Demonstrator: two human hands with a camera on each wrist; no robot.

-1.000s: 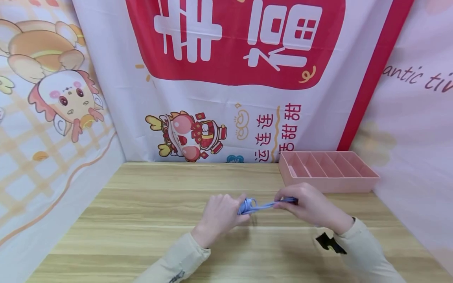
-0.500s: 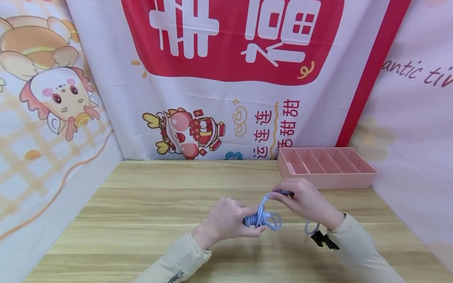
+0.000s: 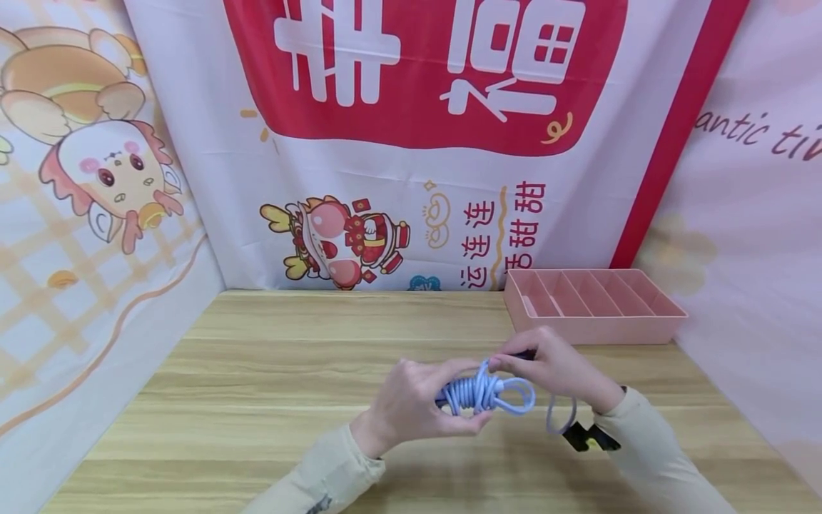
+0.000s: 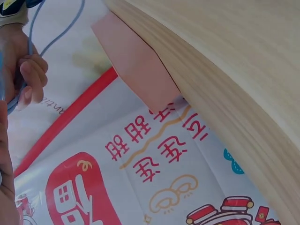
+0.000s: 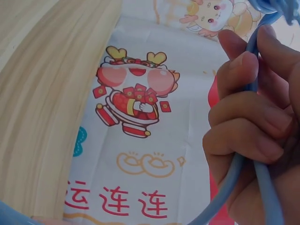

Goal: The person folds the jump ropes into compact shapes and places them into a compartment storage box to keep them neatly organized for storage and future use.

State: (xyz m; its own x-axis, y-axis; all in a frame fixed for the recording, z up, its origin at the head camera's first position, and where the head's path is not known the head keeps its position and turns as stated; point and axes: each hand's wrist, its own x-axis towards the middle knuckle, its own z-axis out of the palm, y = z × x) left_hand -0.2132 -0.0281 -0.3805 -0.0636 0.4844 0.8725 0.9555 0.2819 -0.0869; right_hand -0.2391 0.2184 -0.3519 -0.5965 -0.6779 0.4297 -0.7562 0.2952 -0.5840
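A light blue cord is wound into a tight bundle, with a loose loop sticking out at its right end. My left hand grips the bundle's left part between thumb and fingers, above the table. Close to the bundle's upper right, my right hand pinches the cord's free length. A slack loop of it hangs below that hand. In the right wrist view, the curled fingers wrap round two strands of cord. At the left edge of the left wrist view, only part of the left hand shows.
A pink divided box stands at the table's back right corner. The wood-grain table meets a printed cloth backdrop behind and on both sides. A black wrist piece sits at the right cuff.
The cord stretched between my hands a second ago; then the right hand lifted it over the bundle. Now the left fingers spread wider, exposing more coils, and the hands are closer together.
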